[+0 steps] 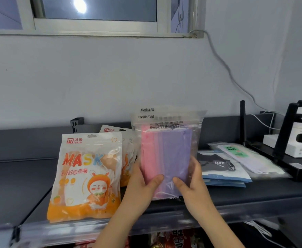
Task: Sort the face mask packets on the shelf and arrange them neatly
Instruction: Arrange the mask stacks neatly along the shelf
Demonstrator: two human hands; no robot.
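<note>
Fingers (157, 179) gripping clear packets (166, 151), upright

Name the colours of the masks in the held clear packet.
Pink and purple masks, seen in the head view.

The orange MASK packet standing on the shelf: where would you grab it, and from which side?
Probably the top edge of the orange MASK packet, pinched from above near its hang hole. It stands upright, so that flat sealed strip is free, while another packet sits close behind it and the left hand is near its right side. The bulgy middle looks harder to pinch.
</note>
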